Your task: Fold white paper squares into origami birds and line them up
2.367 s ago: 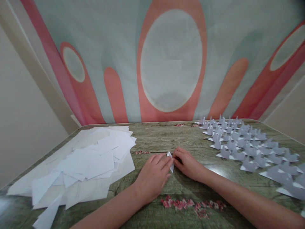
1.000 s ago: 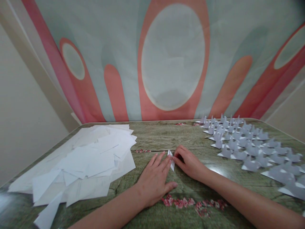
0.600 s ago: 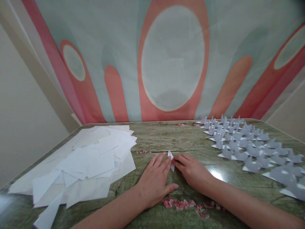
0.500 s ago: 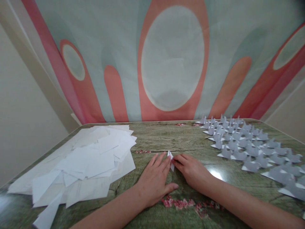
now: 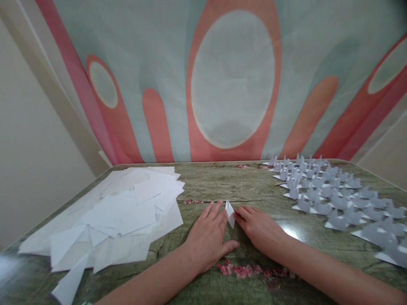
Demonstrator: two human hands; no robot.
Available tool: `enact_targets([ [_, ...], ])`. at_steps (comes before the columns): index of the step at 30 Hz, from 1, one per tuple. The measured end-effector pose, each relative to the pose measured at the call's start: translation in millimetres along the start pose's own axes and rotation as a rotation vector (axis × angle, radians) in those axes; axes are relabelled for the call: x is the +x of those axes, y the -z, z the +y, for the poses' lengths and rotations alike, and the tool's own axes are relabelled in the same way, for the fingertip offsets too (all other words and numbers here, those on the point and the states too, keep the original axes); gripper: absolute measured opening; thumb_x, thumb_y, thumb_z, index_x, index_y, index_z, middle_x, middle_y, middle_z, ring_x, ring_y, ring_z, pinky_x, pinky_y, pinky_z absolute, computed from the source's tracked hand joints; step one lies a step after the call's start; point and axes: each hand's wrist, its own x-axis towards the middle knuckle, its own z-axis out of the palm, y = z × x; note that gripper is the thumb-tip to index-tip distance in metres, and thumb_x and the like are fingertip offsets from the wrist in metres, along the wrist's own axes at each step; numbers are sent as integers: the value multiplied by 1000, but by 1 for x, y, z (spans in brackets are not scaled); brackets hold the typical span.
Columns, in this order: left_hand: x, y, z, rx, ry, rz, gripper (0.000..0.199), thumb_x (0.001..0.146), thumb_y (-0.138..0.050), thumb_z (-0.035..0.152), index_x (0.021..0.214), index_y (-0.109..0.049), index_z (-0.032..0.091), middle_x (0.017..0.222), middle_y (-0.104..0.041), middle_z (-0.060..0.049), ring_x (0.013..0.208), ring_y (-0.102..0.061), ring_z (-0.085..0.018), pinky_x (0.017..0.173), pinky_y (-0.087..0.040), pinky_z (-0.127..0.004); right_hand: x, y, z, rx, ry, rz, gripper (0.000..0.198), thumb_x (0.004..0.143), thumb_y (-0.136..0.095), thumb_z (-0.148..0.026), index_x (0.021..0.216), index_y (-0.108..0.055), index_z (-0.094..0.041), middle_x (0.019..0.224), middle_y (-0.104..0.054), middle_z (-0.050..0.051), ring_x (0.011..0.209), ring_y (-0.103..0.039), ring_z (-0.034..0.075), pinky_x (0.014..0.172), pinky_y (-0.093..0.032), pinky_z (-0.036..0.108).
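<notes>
A small sheet of white paper folded into a narrow diamond (image 5: 230, 215) lies on the table between my hands, its long axis pointing away from me. My left hand (image 5: 208, 237) rests flat with fingers stretched, their tips touching the diamond's left edge. On the other side, my right hand (image 5: 256, 224) has its fingers curled, thumb and forefinger together at the right edge of the paper. Whether a bit of that edge is pinched between them is hard to see.
Loose white paper sheets (image 5: 121, 216) lie heaped on the left of the wood-patterned table (image 5: 222, 182). Rows of folded white paper birds (image 5: 337, 199) stand on the right. A wall hanging (image 5: 171, 84) with coral shapes rises behind the table's far edge.
My right fingers have drawn slightly away to the right, so more of the folded paper shows. The left hand stays almost in place. The whole view has shifted a little.
</notes>
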Motion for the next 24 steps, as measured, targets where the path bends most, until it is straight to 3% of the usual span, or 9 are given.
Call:
enact_targets([
  [7,0,-2,0,-22,8,30,59,83,-39,56,117,-51,10,124,-51,-13,130,-26,-27,108,-17,-41,-4,-6,12,166,-9,100,25,83,-47,-11,97,-66,-20,97,-62,7,88,-55,22,78,-42,36],
  [11,3,-5,-2,-49,-5,61,53,84,-43,52,114,-52,9,117,-55,-13,124,-35,-27,107,-22,-41,-2,-12,18,289,-131,224,31,79,-45,-5,98,-65,-22,101,-61,5,92,-53,20,82,-40,36],
  [15,6,-7,-5,-112,11,108,41,86,-45,43,109,-55,11,109,-58,-12,113,-45,-25,104,-28,-41,3,-15,16,340,-242,223,26,81,-51,-18,105,-60,-21,98,-58,7,89,-52,21,78,-41,37],
  [20,5,-10,-10,-246,26,168,24,88,-43,26,103,-59,17,106,-61,-7,101,-53,-21,97,-36,-38,5,-14,10,359,-288,229,16,80,-56,-27,93,-60,-19,95,-56,8,89,-51,23,78,-41,38],
  [24,8,-14,-16,-398,156,221,19,84,-50,23,102,-57,20,101,-62,-4,97,-54,-20,90,-41,-36,6,-14,9,409,-302,231,11,79,-56,-25,88,-59,-19,92,-56,7,88,-50,22,78,-41,37],
])
